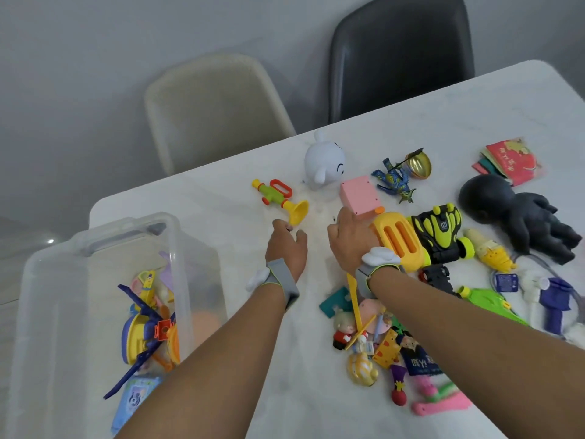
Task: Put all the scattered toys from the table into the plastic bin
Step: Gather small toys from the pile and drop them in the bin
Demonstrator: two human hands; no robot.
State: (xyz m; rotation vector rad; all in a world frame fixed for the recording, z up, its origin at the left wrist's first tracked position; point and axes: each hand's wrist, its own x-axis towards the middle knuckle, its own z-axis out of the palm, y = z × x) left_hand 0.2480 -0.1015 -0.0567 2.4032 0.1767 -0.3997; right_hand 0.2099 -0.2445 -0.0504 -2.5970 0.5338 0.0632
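A white marble-look table (pixel 443 128) fills your view, with a cream chair (pixel 215 109) and a black chair (pixel 402 52) pushed up at its far edge against a grey wall. The clear plastic bin (pixel 95 248) stands at the table's left end, already holding several toys. Scattered toys cover the right half: a toy trumpet (pixel 280 198), a white rabbit figure (pixel 324 164), a pink box (pixel 359 194), a yellow-and-black toy car (pixel 440 229) and a black doll (pixel 519 213). Both your arms reach forward, each with a grey wristband. Your left hand (pixel 286 245) hovers by the trumpet's bell, fingers loosely spread, holding nothing. Your right hand (pixel 353 239) stretches flat toward the pink box, fingers relaxed.
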